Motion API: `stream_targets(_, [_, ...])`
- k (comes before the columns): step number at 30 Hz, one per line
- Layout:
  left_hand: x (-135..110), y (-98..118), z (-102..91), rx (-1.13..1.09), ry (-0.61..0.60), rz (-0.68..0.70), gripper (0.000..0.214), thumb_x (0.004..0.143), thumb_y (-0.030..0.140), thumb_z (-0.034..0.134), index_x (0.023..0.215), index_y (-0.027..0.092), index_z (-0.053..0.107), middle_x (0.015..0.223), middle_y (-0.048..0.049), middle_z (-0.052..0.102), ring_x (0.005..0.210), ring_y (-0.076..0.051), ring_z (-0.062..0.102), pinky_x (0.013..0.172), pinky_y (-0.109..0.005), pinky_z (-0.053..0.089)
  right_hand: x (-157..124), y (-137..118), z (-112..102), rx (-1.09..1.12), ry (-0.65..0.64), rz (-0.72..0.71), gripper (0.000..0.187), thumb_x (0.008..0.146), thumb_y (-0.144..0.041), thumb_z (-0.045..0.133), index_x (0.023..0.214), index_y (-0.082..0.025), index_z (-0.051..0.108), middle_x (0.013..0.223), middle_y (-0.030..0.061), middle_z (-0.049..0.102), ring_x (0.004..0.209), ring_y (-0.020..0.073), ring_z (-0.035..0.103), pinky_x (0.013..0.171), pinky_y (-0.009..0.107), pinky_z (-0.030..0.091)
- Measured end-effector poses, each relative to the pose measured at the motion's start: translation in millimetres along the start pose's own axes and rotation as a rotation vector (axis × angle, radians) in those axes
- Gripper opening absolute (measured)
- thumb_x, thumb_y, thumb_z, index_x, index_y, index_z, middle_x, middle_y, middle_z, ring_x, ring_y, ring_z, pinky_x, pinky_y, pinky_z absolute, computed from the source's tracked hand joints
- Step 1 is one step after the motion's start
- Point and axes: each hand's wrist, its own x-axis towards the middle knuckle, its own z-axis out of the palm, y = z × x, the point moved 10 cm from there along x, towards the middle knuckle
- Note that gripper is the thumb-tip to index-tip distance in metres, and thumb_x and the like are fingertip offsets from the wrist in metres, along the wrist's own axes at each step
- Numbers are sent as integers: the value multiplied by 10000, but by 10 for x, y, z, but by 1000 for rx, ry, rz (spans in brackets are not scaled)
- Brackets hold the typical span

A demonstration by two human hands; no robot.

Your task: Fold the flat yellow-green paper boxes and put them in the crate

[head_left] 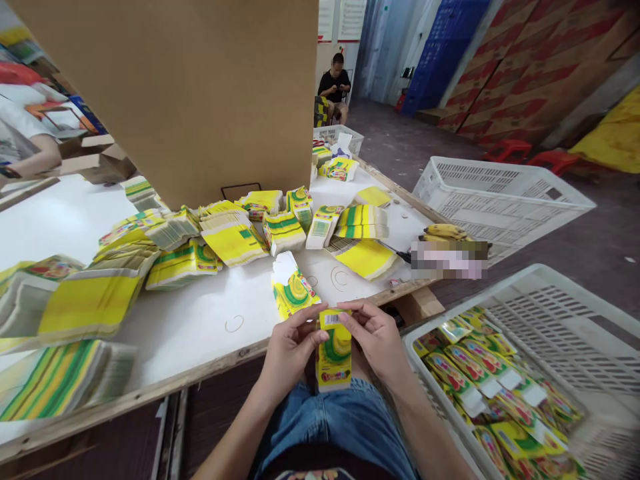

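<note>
Both my hands hold a small yellow and green printed carton (334,353) upright over my lap, just off the table's front edge. My left hand (290,347) grips its left side, thumb and fingers pinched at the top flap. My right hand (376,337) closes on the right side and top, near a barcode panel. A flat, partly opened carton (293,288) lies on the white table (200,320) just beyond my hands.
Several stacks of flat yellow-green cartons (230,233) cover the table, with a tall brown cardboard sheet (190,93) standing behind. A white crate (505,387) of folded cartons sits at my right, an empty white crate (500,193) beyond. Another person (335,87) sits far back.
</note>
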Motion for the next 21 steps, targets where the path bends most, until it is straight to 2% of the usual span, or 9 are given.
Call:
stream_targets(4, [-10,52,140,82,-50,15,401,808,302,708,1185,176,653,1149,-136,714,1008,-272,691,873,-377,556,-76,-36,-97,-71,37,-26,240,795,-407,707,897,-190,701,848,62,727,761,213,665,671,322,528])
stream_targets(6, [-8,79,153,156,-78,42,419,846,307,661,1248,199,615,1242,-140,671,1083,-274,664,947,-402,524,-169,-199,-333,-240,94,-94,203,833,-390,659,902,-202,696,898,74,714,801,227,660,716,354,520])
stream_targets(9, [25,182,-46,444,6,164,528,857,291,640,1368,249,512,1386,-123,571,1299,-282,511,1126,-469,349,-371,-663,-925,-719,358,-292,198,847,-391,620,888,-217,705,908,90,675,845,259,622,783,415,475])
stream_targets(11, [55,227,-265,700,139,223,552,826,276,666,1358,240,524,1425,-118,535,1373,-297,417,1178,-520,213,-438,-873,-1140,-976,469,-394,241,824,-430,629,890,-216,720,920,107,656,926,297,590,891,476,418])
stream_targets(12, [75,209,-353,808,187,220,484,820,261,662,1296,220,583,1394,-120,566,1380,-306,406,1190,-548,134,-414,-889,-1160,-1020,474,-417,263,817,-446,630,906,-216,722,933,112,656,951,305,581,909,481,407])
stream_targets(14, [130,96,-418,909,173,178,413,820,225,639,1233,211,628,1350,-113,608,1358,-306,441,1189,-570,80,-244,-730,-1023,-967,394,-389,282,828,-449,612,950,-216,716,967,114,668,960,295,583,868,447,437])
stream_targets(17, [165,-14,-378,893,108,170,435,813,181,616,1246,224,618,1354,-105,607,1352,-290,456,1193,-560,65,153,-211,-484,-751,198,-239,268,838,-388,589,986,-195,701,980,112,698,914,266,604,791,388,466])
stream_targets(19, [157,-22,-360,855,94,174,451,796,157,619,1240,238,622,1351,-98,610,1342,-286,470,1197,-551,42,367,90,-134,-605,132,-160,296,779,-349,642,1018,-182,692,939,95,709,859,253,604,788,382,463])
stream_targets(21, [139,-11,-363,827,86,168,435,796,153,619,1219,250,636,1324,-86,632,1321,-281,497,1203,-540,28,495,276,66,-492,117,-111,296,739,-313,665,1000,-177,694,839,65,701,796,235,598,771,370,464])
